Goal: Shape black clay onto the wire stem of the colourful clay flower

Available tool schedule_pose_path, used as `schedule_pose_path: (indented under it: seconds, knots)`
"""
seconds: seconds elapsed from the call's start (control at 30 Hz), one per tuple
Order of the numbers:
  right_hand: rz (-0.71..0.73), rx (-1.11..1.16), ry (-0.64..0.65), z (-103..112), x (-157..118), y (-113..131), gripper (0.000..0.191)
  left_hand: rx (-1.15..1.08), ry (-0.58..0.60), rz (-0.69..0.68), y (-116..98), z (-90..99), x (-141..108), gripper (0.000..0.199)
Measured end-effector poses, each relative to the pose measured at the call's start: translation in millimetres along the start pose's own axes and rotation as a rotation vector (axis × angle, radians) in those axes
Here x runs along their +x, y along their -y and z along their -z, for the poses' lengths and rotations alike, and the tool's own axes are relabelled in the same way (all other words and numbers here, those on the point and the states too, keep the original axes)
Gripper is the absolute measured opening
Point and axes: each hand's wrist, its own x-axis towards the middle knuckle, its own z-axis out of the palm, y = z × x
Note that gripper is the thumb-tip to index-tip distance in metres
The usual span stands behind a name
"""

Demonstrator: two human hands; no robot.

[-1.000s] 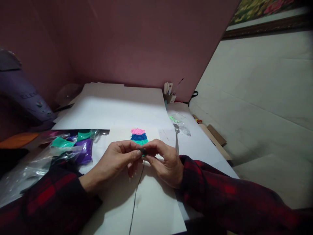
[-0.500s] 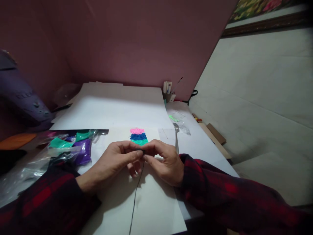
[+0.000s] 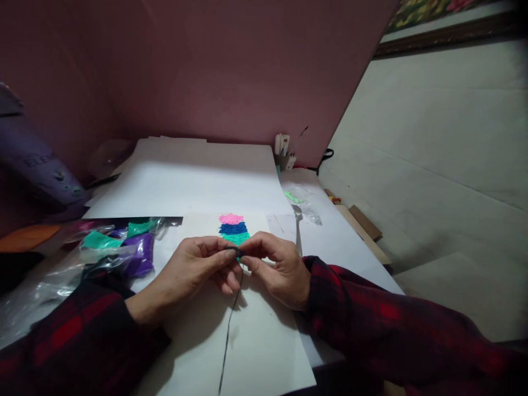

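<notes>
Head view shows the person's two hands brought together above a pale sheet, which lies on the white worktop. Left hand has its grip closed, with thumb and forefinger pinching a small dark piece; the other fingers are loosely curled below. Right hand meets it from the other side, and its grip is also nearly closed, with the fingertips on the right end of the same piece. The piece is thus held between both hands, in front of the turquoise band. Beyond this band follow a blue band and a pink patch, all on the sheet. A thin dark line runs from under the hands toward the near edge. At the left is a purple packet, beside a green packet. Farther away lies a large white sheet.
</notes>
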Motion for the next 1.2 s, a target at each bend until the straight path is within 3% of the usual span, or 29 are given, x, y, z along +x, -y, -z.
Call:
schedule_pose_path:
  seconds: [0.1,0.23,0.4,0.57,0.77,1.0,1.2]
  knots:
    - [-0.015,-0.035,-0.035,0,0,0,0.009,0.018,-0.025,-0.003,-1,-1.7,-1,0.018]
    - [-0.034,-0.064,-0.066,0,1,-2,0.005,0.02,0.026,0.022,0,-3.2,0,0.025]
    - [0.081,-0.058,-0.044,0,0,-4,0.012,0.084,-0.028,-0.029,-1,-5.9,-1,0.015]
    - [0.08,-0.06,-0.079,1,-1,-5,0.023,0.044,-0.003,-0.055,-3,-4.3,-1,0.015]
    - [0.112,-0.095,-0.079,1,1,0,0.016,0.044,-0.002,-0.05,-2,0.1,-2,0.016]
    - [0.042,-0.17,-0.068,3,1,6,0.008,0.006,0.056,-0.008,-1,-2.1,-2,0.028]
    - [-0.004,-0.03,-0.173,3,1,-2,0.008,-0.164,-0.039,0.002,-5,-0.7,-1,0.02]
